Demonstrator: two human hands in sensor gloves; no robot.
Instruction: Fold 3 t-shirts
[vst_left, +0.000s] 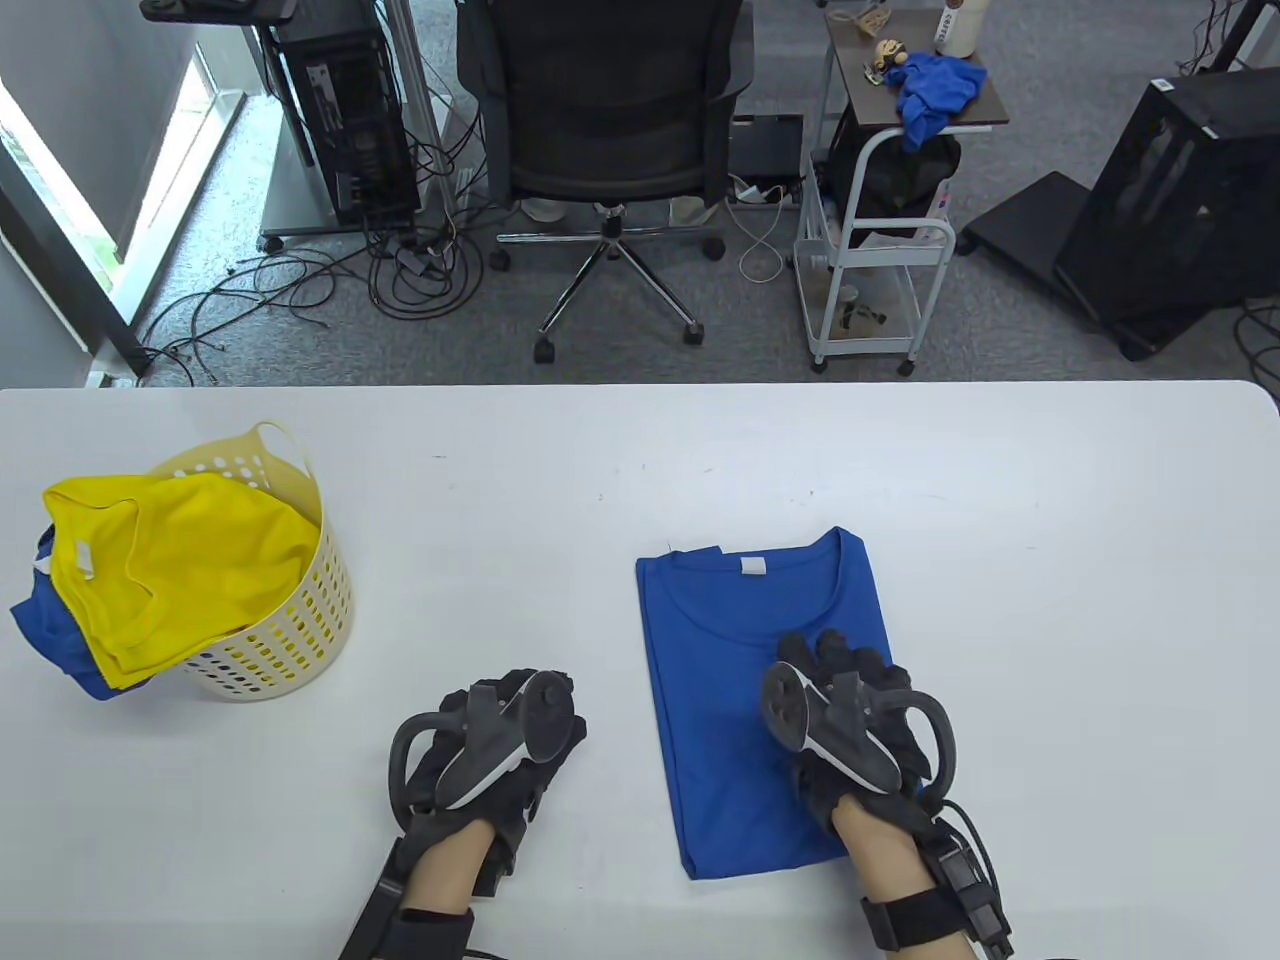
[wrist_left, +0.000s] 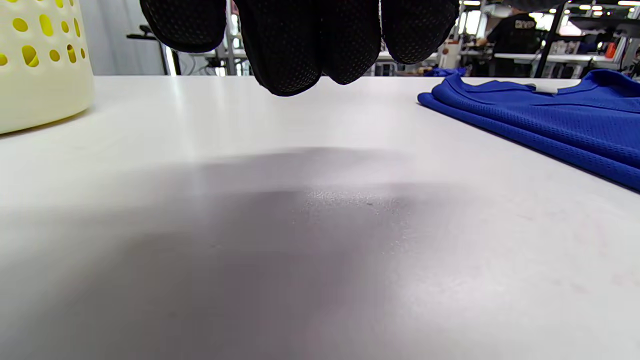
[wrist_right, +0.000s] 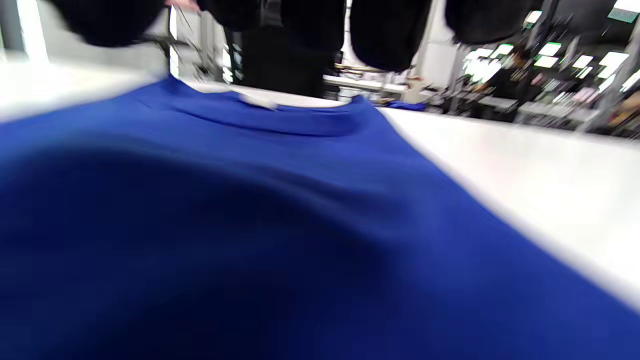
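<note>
Table view: blue t-shirt (vst_left: 720, 640) folded lengthwise — right hand (vst_left: 850, 720) flat on it, left hand (vst_left: 490, 750) loose, empty; crosswise fold likely next.

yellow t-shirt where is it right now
In the table view the yellow t-shirt is at the table's far left, heaped on top of the pale yellow laundry basket, well away from both hands and the blue t-shirt.

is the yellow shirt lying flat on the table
No, the yellow shirt sits bunched in the basket, hanging over its rim.
</note>
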